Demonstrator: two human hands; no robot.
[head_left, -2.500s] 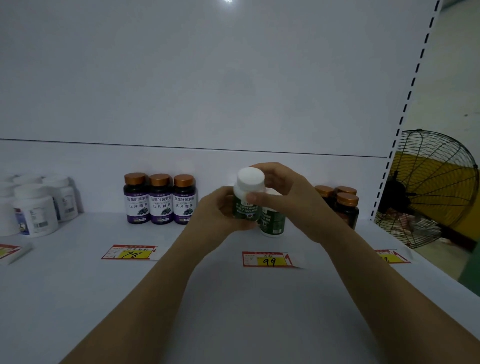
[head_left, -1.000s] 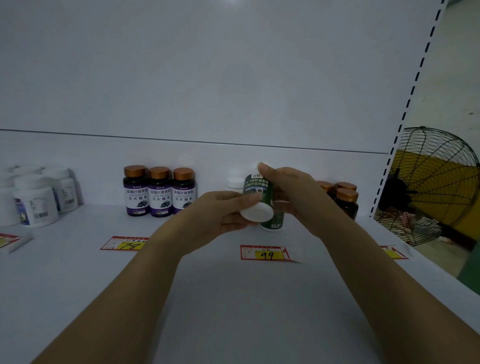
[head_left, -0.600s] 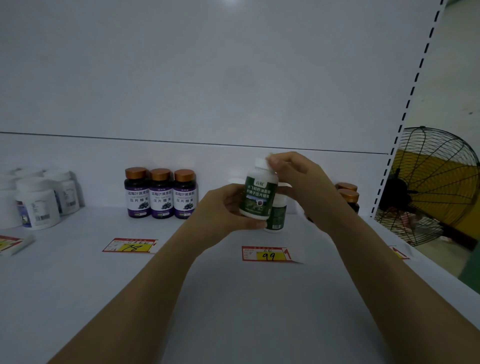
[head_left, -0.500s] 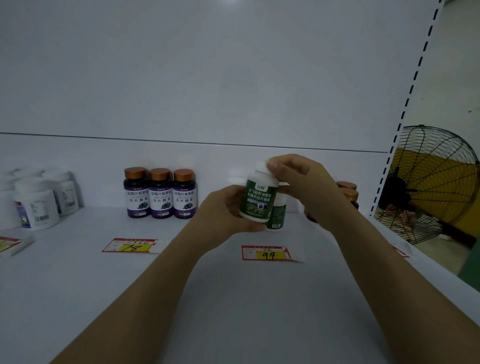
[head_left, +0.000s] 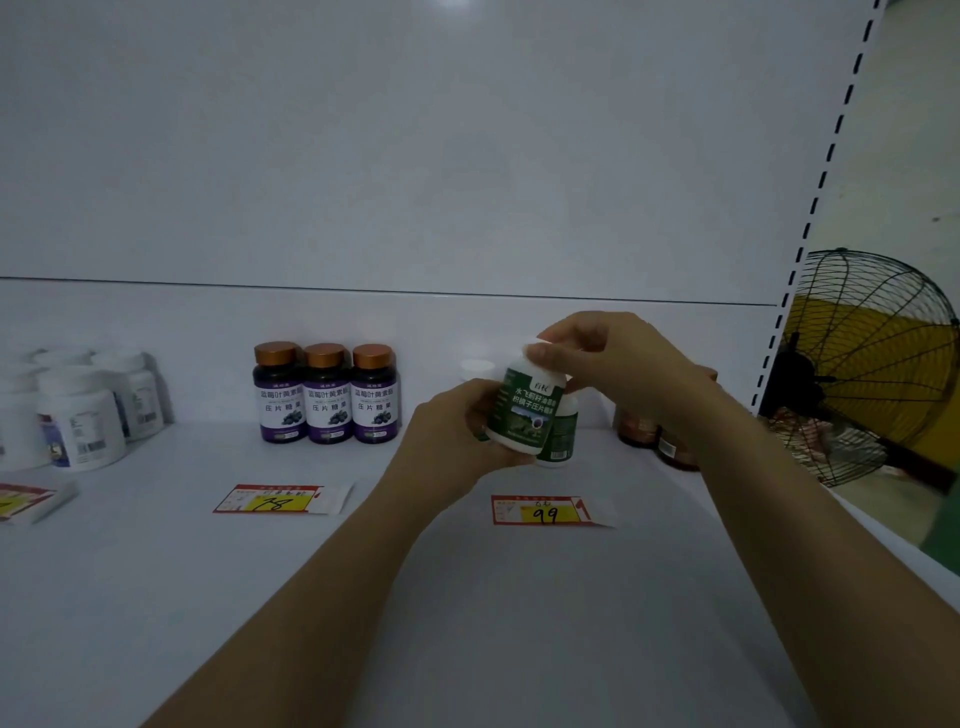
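Nearest: bare board of the shelf (head_left: 467, 613). On it lies the "99" price tag (head_left: 545, 512), taken as reference. Just behind and above the tag is the green-label bottle (head_left: 524, 410), held clear of the shelf, slightly tilted, label toward the camera. The left hand (head_left: 457, 431) comes in from the tag's left and curls round the lower body, fingertips at the base. The right hand (head_left: 613, 364) comes over from the tag's right, thumb and fingers pinching the white cap. Both hands are closed on this one bottle and hold nothing else. Directly behind the tag, partly hidden, a second green bottle (head_left: 558, 436) stands upright. Judgement: the step is setting the held bottle into the row behind the tag, label out. To do it well: bring it upright first and lower it straight onto a bare spot just beside the standing bottle without nudging it. Let the left hand steer the base while the right steadies the cap, and let go only once the base sits flat. At the back, left of the tag: three purple bottles (head_left: 327, 395). Right of the tag, behind the right wrist: brown bottles (head_left: 670, 441), near enough for the forearm to brush.
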